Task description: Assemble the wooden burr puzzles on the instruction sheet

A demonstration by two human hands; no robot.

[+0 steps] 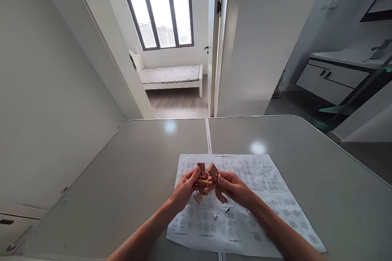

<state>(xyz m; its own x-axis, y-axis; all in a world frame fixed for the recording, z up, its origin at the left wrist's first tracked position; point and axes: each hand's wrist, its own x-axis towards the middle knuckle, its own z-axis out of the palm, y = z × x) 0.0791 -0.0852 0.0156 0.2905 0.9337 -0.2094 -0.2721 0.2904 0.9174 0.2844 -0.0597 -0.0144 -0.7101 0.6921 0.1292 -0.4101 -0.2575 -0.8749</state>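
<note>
Here, left hand point(185, 184) gripping wooden pieces point(201, 186); right hand point(235, 188) pinching wooden block point(213, 171); sheet's point(275, 228) print too small to read.

Strong daylight comes through the window point(159, 12) at eleven o'clock, its panes nearly blown out to white; round glare spots shine on the table point(137, 195), at eleven and two on its own dial; the vanity cabinet point(333, 77), between two and three o'clock, sits in dimness; wide-angle distortion makes the edges lean; small print on the paper sheet point(239, 224) blurs beyond reading.
</note>
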